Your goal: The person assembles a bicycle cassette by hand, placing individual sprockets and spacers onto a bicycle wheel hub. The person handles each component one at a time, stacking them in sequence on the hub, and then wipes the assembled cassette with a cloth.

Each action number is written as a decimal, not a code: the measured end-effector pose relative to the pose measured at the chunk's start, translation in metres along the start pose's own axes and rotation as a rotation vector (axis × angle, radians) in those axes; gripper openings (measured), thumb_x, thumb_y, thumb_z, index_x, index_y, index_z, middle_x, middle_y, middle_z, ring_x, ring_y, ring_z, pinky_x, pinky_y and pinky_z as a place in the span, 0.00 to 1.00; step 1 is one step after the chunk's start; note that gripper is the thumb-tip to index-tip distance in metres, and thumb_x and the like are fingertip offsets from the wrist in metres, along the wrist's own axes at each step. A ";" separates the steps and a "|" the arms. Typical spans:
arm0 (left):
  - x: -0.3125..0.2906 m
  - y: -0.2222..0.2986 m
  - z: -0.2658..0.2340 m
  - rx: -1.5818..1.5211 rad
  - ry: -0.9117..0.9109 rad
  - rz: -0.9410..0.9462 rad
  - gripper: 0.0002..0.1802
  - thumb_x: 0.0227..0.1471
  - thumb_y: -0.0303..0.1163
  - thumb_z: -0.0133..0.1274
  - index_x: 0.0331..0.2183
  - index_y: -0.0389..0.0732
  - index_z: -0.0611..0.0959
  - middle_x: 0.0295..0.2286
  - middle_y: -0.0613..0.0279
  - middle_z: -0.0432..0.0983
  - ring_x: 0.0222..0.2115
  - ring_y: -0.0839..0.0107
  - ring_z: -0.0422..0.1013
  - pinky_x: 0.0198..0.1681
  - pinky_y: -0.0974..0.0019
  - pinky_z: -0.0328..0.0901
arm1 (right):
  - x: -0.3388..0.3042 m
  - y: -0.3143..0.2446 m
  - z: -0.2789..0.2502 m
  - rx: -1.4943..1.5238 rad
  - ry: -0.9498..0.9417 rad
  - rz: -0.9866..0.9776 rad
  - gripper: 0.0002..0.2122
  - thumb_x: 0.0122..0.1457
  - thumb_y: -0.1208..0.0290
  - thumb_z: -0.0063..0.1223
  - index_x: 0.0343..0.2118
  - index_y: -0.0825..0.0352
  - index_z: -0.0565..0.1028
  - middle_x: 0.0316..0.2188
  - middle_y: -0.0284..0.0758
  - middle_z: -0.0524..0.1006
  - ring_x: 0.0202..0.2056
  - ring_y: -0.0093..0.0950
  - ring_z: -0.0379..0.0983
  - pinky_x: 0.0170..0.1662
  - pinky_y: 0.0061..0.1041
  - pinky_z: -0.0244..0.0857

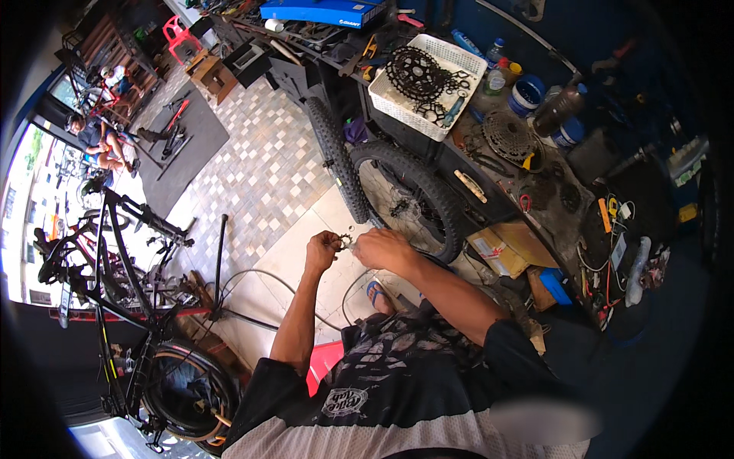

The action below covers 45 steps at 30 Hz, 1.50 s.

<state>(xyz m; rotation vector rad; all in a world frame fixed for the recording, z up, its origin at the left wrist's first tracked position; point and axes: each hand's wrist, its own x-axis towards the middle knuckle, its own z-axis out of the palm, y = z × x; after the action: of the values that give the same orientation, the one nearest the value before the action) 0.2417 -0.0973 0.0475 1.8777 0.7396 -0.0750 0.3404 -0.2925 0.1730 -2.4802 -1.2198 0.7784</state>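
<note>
Held out in front of my body, my left hand (324, 250) pinches a small dark toothed cog (346, 239) at its left edge. Close against the cog's other side is my right hand (381, 249), with its fingers closed. A small pale bit shows at its fingertips, too small to name. Just beyond my hands stand bicycle wheels with a knobby tire (449, 200). On the bench to the right, a white perforated basket (380, 105) holds a black bicycle cassette (419, 71) and several small parts.
A cluttered workbench (501, 180) runs along the right, with bottles, blue tubs (526, 95) and another cassette (508, 140). A cardboard box (514, 246) sits below. Left stands a black bicycle frame (122, 283). A cable (279, 279) loops over the floor. Two people sit far left.
</note>
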 end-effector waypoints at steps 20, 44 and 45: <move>0.163 0.308 0.112 0.309 0.085 0.952 0.09 0.54 0.25 0.54 0.38 0.35 0.82 0.33 0.42 0.82 0.37 0.45 0.79 0.40 0.53 0.71 | -0.166 0.194 0.004 0.350 0.138 0.451 0.22 0.63 0.48 0.51 0.43 0.64 0.81 0.40 0.50 0.82 0.45 0.51 0.78 0.50 0.49 0.70; 0.078 0.467 0.568 1.436 -0.586 0.797 0.21 0.58 0.36 0.57 0.52 0.40 0.79 0.56 0.51 0.72 0.61 0.49 0.64 0.61 0.49 0.65 | -0.366 0.306 0.058 0.705 0.480 0.714 0.23 0.64 0.48 0.52 0.50 0.63 0.79 0.41 0.49 0.81 0.45 0.49 0.77 0.49 0.45 0.69; 0.085 0.466 0.568 1.393 -0.584 0.842 0.24 0.56 0.38 0.60 0.52 0.40 0.78 0.56 0.51 0.72 0.62 0.49 0.64 0.61 0.49 0.65 | -0.371 0.307 0.061 0.748 0.427 0.742 0.23 0.64 0.48 0.53 0.51 0.63 0.79 0.41 0.49 0.80 0.45 0.49 0.77 0.49 0.45 0.69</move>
<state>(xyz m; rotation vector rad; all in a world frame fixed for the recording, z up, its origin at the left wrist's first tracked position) 0.7123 -0.6577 0.1512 3.0547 -0.7975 -0.6969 0.3187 -0.7736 0.1109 -2.2077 0.1729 0.6300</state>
